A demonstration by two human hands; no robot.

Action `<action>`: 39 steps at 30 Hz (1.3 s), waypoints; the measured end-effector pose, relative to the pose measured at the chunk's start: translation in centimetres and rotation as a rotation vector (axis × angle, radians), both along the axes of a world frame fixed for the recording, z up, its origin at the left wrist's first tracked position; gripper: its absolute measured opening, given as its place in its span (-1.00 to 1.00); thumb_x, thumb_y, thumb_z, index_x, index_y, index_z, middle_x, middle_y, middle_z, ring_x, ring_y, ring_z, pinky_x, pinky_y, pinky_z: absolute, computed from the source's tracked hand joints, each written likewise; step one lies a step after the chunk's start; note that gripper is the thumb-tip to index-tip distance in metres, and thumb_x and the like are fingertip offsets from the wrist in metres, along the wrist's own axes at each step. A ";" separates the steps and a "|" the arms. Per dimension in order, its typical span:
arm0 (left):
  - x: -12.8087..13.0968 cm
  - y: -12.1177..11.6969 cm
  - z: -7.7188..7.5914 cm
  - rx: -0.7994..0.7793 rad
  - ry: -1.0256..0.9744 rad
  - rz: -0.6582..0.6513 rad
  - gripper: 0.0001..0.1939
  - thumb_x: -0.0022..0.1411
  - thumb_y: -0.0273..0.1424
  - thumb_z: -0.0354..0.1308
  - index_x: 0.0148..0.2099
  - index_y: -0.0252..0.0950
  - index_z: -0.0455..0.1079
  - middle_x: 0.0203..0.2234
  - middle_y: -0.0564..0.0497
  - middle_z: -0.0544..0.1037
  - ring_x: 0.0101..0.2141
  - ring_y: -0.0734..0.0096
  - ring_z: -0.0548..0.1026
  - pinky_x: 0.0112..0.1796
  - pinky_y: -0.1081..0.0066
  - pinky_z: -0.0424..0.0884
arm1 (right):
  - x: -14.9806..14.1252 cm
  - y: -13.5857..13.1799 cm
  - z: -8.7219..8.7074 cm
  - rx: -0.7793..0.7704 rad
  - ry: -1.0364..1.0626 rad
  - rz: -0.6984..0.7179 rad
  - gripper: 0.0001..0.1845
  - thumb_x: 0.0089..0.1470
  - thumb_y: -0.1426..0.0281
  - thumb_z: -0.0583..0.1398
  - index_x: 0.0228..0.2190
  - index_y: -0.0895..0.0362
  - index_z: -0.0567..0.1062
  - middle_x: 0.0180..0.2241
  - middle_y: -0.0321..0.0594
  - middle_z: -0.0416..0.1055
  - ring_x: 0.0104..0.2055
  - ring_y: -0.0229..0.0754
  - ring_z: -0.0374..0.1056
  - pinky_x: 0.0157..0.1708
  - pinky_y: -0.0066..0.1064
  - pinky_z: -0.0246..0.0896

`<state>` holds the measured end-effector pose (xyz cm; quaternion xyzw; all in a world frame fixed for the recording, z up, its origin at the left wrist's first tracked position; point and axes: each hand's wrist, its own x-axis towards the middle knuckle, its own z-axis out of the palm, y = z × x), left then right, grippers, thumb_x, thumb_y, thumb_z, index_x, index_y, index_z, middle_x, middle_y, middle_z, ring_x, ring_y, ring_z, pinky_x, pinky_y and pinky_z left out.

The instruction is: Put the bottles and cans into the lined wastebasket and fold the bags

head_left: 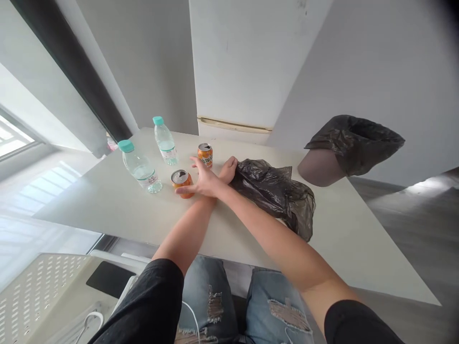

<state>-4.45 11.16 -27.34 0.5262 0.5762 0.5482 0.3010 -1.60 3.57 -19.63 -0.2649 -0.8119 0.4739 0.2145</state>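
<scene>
My forearms cross over the table, the right above the left. My right hand [205, 179] is open, thumb and fingers apart, beside the nearer orange drink can [187, 182]. Its thumb overlaps that can's front side; I cannot tell whether it presses on it. A second orange can [205, 154] stands upright just behind my fingers. Partly hidden under my right wrist, my left hand [228, 169] is closed on the edge of a crumpled black plastic bag [268, 186] lying on the table. Both cans have opened tops.
Two clear bottles with teal caps, a nearer bottle [141, 169] and a farther bottle [165, 143], stand left of the cans. At the right table edge is a bin [319, 167] lined with a black bag [344, 138]. A white fridge [233, 71] rises behind the table [107, 191].
</scene>
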 end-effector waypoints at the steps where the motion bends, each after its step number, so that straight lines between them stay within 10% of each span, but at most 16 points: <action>1: -0.1 0.1 0.1 -0.001 0.002 -0.017 -0.69 0.50 -0.19 0.07 -0.30 -0.17 0.15 -0.36 0.06 0.31 -0.25 0.33 0.30 -0.09 0.31 0.38 | -0.3 -0.4 -0.3 0.070 0.020 0.036 0.33 -0.30 0.10 0.64 0.38 0.05 0.17 0.36 0.11 0.27 0.41 0.22 0.22 0.36 0.04 0.20; 8: 0.1 -0.2 0.6 0.020 0.007 -0.079 -0.74 0.54 -0.37 -0.05 -0.29 -0.18 0.07 -0.36 0.09 0.24 -0.30 0.38 0.21 -0.18 0.39 0.25 | -0.2 -2.1 -0.4 0.276 -0.027 -0.039 -0.45 0.03 0.28 0.47 0.01 0.06 0.44 -0.06 -0.17 0.57 0.01 0.06 0.50 0.01 -0.13 0.42; 12: 0.1 -0.2 0.7 0.023 0.015 -0.073 -0.75 0.52 -0.41 -0.03 -0.29 -0.18 0.08 -0.37 0.09 0.24 -0.31 0.38 0.20 -0.18 0.39 0.26 | 0.4 -1.6 -0.3 0.260 -0.062 -0.093 -0.44 0.04 0.33 0.46 0.03 0.07 0.42 -0.03 -0.14 0.55 0.03 0.07 0.50 0.04 -0.10 0.42; 17: 0.1 0.1 0.5 0.025 -0.004 -0.048 -0.72 0.52 -0.32 0.02 -0.32 -0.18 0.13 -0.37 0.07 0.30 -0.29 0.34 0.25 -0.15 0.38 0.30 | 1.5 -3.8 -0.5 0.248 -0.019 -0.200 0.11 -0.05 0.27 0.57 0.36 0.15 0.17 0.29 0.19 0.33 0.36 0.26 0.28 0.36 0.10 0.23; 22: -0.3 1.0 -0.2 0.073 -0.056 -0.019 -0.70 0.51 -0.21 0.04 -0.31 -0.18 0.18 -0.37 0.04 0.31 -0.28 0.29 0.29 -0.09 0.32 0.33 | 10.0 -9.5 -1.3 0.498 0.274 -0.278 -0.52 0.36 0.29 0.25 0.24 -0.01 0.33 0.19 -0.08 0.46 0.28 0.01 0.39 0.33 -0.10 0.34; 25: -0.6 1.6 -0.7 0.100 -0.068 0.005 -0.75 0.50 -0.20 0.02 -0.25 -0.18 0.27 -0.36 0.03 0.34 -0.27 0.27 0.31 -0.09 0.31 0.35 | 18.5 -10.7 -3.4 0.675 0.289 -0.626 -0.85 0.35 0.39 0.19 -0.06 -0.02 0.49 -0.17 -0.10 0.55 -0.09 0.03 0.52 -0.04 -0.05 0.50; 30: -0.6 1.6 -0.9 0.127 -0.038 0.071 -0.73 0.53 -0.15 -0.06 -0.08 -0.17 0.37 -0.30 0.00 0.40 -0.20 0.24 0.38 -0.05 0.33 0.39 | 30.7 -7.2 -6.7 0.712 0.043 -1.071 -0.80 0.40 0.25 0.13 -0.15 0.02 0.55 -0.15 0.02 0.57 -0.02 0.13 0.49 0.04 0.07 0.44; 35: 0.4 -0.3 0.9 0.252 0.283 0.283 -0.57 0.57 -0.05 -0.16 0.05 -0.21 0.39 -0.04 -0.17 0.50 0.02 0.09 0.44 0.20 0.13 0.31 | 33.6 -4.5 -8.4 0.509 -0.277 -1.027 -0.63 0.38 0.15 0.17 0.01 0.08 0.61 0.11 0.13 0.49 0.18 0.28 0.31 0.09 0.18 0.31; 39: 2.3 -3.9 5.4 0.380 0.537 0.472 -0.55 0.59 -0.16 -0.21 0.11 -0.24 0.44 0.08 -0.28 0.48 0.16 -0.07 0.39 0.28 -0.01 0.19 | 32.4 -4.8 -8.6 0.572 -0.443 -0.922 -0.75 0.37 0.26 0.19 -0.19 0.06 0.67 0.16 0.08 0.46 0.22 0.29 0.23 0.05 0.10 0.21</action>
